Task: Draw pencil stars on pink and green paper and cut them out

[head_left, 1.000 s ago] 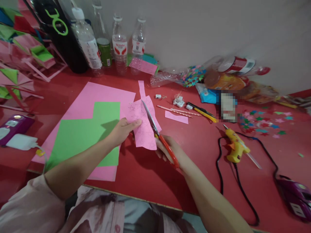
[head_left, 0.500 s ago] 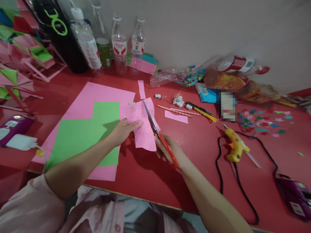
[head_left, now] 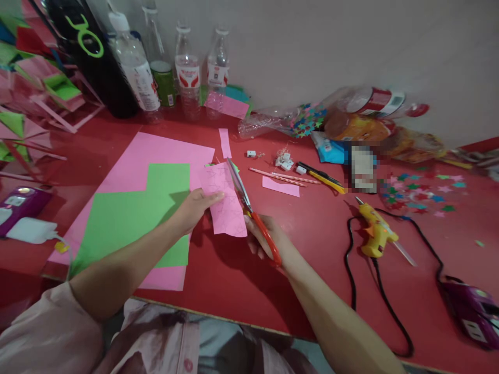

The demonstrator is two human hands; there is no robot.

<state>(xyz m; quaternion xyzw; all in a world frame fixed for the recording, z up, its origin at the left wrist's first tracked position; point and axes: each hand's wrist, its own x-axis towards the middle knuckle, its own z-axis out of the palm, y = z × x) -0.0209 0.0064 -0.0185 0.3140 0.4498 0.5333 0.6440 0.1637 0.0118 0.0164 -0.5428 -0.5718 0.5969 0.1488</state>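
My left hand (head_left: 197,208) pinches a piece of pink paper (head_left: 228,213), thumb on top and fingers underneath. Faint star outlines are drawn on the paper. In my right hand (head_left: 265,236) is a pair of scissors (head_left: 267,239) with red handles, its blades pointing away from me along the paper's right edge. The blades look nearly closed. Under my left forearm lie a green sheet (head_left: 128,223) and a larger pink sheet (head_left: 156,148). A narrow pink strip (head_left: 225,143) rests just beyond the blade tips.
Plastic bottles (head_left: 188,78) and a black flask (head_left: 101,67) line the wall. At right are a yellow glue gun (head_left: 375,228) with its cord, scattered paper stars (head_left: 421,195), and a purple box with sockets (head_left: 473,314). Pencils (head_left: 278,176) and a cutter (head_left: 323,177) lie mid-table.
The scissor blades have closed along the paper's right side. The paper piece beyond the blades on the right no longer shows there. Both hands stay nearly in place; the view shifts slightly.
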